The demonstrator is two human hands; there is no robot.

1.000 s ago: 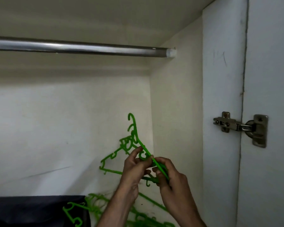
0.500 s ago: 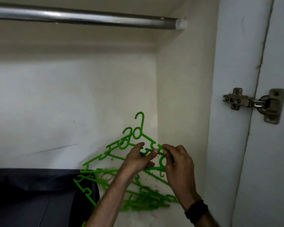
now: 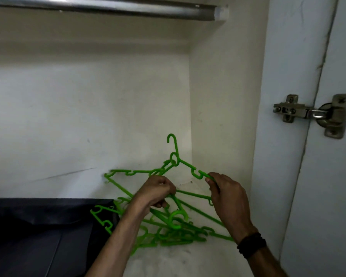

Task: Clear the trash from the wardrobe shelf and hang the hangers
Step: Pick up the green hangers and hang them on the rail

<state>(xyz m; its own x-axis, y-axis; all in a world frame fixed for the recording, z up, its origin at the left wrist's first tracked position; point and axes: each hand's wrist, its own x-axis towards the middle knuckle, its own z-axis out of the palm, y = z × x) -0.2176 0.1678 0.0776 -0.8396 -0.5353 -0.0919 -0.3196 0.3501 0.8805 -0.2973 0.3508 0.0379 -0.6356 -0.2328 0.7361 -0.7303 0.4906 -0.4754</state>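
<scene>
Thin, bright green plastic hangers (image 3: 168, 228), notched along their arms, lie tangled on the pale, scuffed wardrobe shelf (image 3: 168, 260) in its far right corner. One upright hanger (image 3: 185, 163) stands above the heap, its hook pointing up. The right hand (image 3: 226, 194) pinches the end of that hanger's right arm between thumb and fingertips. The left hand (image 3: 156, 191) is curled closed around green bars lower down, probably a second hanger, though the tangle hides which. Since half a second ago the hands have drawn apart. A smooth metal rail (image 3: 108, 7) runs overhead; a dark fabric case (image 3: 38, 232) lies to the left.
</scene>
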